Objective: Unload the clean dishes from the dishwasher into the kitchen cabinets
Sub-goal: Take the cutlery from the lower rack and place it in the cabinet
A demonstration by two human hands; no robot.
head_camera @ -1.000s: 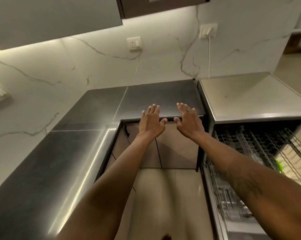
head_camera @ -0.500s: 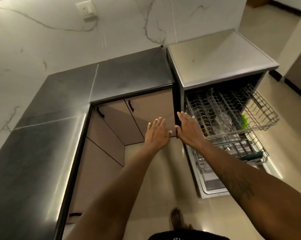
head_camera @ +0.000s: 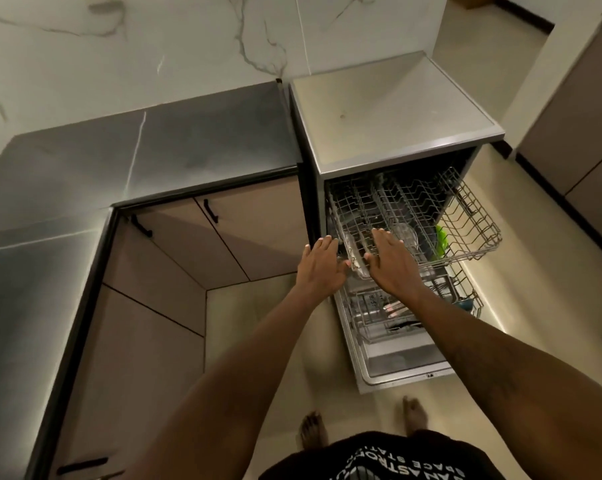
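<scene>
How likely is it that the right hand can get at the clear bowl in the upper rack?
Probably yes. The upper rack is pulled out, the right hand hovers open over it, and the clear bowl sits just beyond its fingertips with nothing above it.

Dim warm light, glare streaks on countertop [head_camera: 67, 188] left of dishwasher [head_camera: 393, 123], deep shadow inside dishwasher, wide-angle bending at frame edges, slightly soft focus

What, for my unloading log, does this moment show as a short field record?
dishwasher: door down, both racks out
upper rack: clear glass dish, green item
lower rack: a few items, unclear
left hand: open, at upper rack's left front corner
right hand: open, over upper rack's front
cabinets: lower doors shut
</scene>
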